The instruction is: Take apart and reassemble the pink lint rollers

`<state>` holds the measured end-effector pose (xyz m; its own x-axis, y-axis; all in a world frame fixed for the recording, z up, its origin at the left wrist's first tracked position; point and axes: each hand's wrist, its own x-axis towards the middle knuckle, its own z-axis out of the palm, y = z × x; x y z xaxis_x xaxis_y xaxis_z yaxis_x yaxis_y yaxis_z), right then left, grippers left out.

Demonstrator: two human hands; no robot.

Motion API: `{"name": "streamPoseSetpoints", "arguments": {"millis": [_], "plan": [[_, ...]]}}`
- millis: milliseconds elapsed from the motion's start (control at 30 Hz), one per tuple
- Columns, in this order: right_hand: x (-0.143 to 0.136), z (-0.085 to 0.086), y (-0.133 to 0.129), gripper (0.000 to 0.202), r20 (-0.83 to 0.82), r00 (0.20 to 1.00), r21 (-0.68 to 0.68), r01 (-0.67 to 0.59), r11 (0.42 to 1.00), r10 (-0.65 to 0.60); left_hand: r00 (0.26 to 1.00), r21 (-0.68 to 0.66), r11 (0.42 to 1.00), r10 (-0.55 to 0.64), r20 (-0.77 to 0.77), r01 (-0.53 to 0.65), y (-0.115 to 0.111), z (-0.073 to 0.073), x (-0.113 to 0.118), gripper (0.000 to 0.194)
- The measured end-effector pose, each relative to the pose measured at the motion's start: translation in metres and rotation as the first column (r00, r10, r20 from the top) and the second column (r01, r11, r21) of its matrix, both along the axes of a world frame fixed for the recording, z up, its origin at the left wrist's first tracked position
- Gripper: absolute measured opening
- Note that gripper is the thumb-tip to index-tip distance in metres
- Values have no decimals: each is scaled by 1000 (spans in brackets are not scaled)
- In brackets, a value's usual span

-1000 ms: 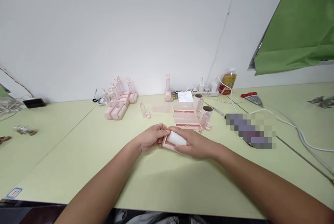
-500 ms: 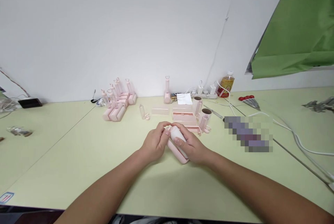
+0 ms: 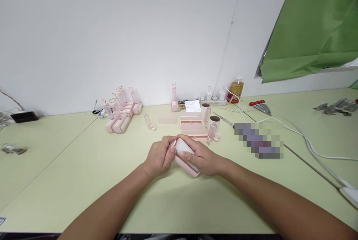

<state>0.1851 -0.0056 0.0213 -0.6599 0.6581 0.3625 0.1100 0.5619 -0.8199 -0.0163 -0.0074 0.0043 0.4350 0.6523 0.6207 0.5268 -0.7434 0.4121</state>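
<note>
My left hand (image 3: pixel 160 158) is closed around the far end of a pink lint roller case (image 3: pixel 187 168), its thumb pressing near the rim. A white lint roll (image 3: pixel 183 147) lies partly in the case, tilted along its length. My right hand (image 3: pixel 205 158) grips this roll from the right, thumb across the top. Both hands' fingertips meet at the far end, hiding how the roll sits there. Just beyond are pink case parts (image 3: pixel 192 129), two upright lint rolls with brown cores, one of them the nearer roll (image 3: pixel 214 125), and a translucent pink handle (image 3: pixel 212 131).
Several assembled pink lint rollers (image 3: pixel 120 123) stand at the back left, and another lint roller (image 3: pixel 174 100) by the wall. A power strip (image 3: pixel 218 102), a drink bottle (image 3: pixel 235 90), red-handled pliers (image 3: pixel 261 106) and white cables (image 3: pixel 306 141) lie to the right. A blurred patch covers something there.
The view has turned slightly right, so everything on the table sits further left. Both hands keep their hold on the roll and case, with only slight finger movement.
</note>
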Motion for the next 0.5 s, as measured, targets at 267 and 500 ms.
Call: {"name": "streamPoseSetpoints", "arguments": {"millis": [267, 500], "plan": [[2, 1, 3, 45, 38, 999, 26, -36, 999, 35, 1000, -33, 999, -22, 21, 23, 0, -1, 1, 29], [2, -11, 5, 50, 16, 1000, 14, 8, 1000, -8, 994, -138, 988, -56, 91, 68, 1, -7, 3, 28]]}}
